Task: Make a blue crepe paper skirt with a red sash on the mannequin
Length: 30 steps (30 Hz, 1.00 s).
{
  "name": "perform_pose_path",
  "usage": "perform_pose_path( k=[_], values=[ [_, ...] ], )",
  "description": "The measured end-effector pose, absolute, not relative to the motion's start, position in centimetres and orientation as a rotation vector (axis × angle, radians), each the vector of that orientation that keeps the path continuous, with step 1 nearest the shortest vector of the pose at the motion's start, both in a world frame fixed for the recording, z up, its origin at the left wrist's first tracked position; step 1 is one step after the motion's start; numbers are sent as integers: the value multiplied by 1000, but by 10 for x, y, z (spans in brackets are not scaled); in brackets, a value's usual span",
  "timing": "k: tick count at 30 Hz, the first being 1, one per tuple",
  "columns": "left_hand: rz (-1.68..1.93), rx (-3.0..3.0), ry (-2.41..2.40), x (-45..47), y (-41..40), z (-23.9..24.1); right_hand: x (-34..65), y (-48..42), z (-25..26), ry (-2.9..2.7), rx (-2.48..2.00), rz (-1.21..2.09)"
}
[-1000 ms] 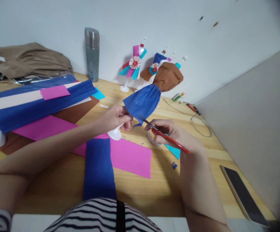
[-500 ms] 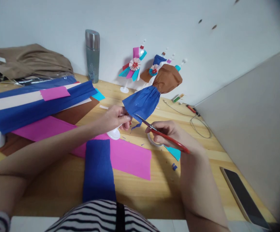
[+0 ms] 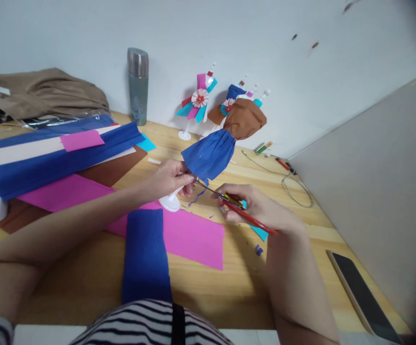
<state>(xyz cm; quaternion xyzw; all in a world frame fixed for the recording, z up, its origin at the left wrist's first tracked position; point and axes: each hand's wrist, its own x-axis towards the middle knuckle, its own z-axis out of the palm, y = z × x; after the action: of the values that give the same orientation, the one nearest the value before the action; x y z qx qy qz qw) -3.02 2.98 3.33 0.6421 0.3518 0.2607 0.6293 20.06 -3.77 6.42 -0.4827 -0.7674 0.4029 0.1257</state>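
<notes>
My left hand (image 3: 177, 178) is closed on a white-stemmed piece, its round base (image 3: 170, 203) showing below the fingers. Blue crepe paper (image 3: 211, 154) flares out on this tilted piece, gathered at the middle, and brown crepe paper (image 3: 245, 120) puffs above it. My right hand (image 3: 245, 203) is closed round scissors (image 3: 256, 223) with red and yellow handles. The scissor tips lie just under the lower edge of the blue paper, close to my left fingers. A thin blue offcut (image 3: 197, 197) dangles there.
Blue (image 3: 146, 254) and pink (image 3: 196, 237) paper strips lie in front, with more sheets at the left. Behind stand a flask (image 3: 138, 88) and several decorated stemmed pieces (image 3: 199, 98) by the wall. A phone (image 3: 362, 292) and a cable (image 3: 299, 191) lie at the right.
The scissors have moved slightly down and left, from across the blue paper to below its edge. A longer blue offcut now hangs under the paper. My left hand keeps its hold.
</notes>
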Motion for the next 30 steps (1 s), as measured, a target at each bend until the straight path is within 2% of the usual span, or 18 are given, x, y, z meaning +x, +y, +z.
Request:
perform_pose_path(
  k=[11, 30],
  values=[
    [582, 1395, 660, -35, 29, 26, 218, -34, 61, -2227, -1208, 1259],
    [622, 1465, 847, -25, 25, 29, 202, -35, 53, -2079, -1202, 1265]
  ],
)
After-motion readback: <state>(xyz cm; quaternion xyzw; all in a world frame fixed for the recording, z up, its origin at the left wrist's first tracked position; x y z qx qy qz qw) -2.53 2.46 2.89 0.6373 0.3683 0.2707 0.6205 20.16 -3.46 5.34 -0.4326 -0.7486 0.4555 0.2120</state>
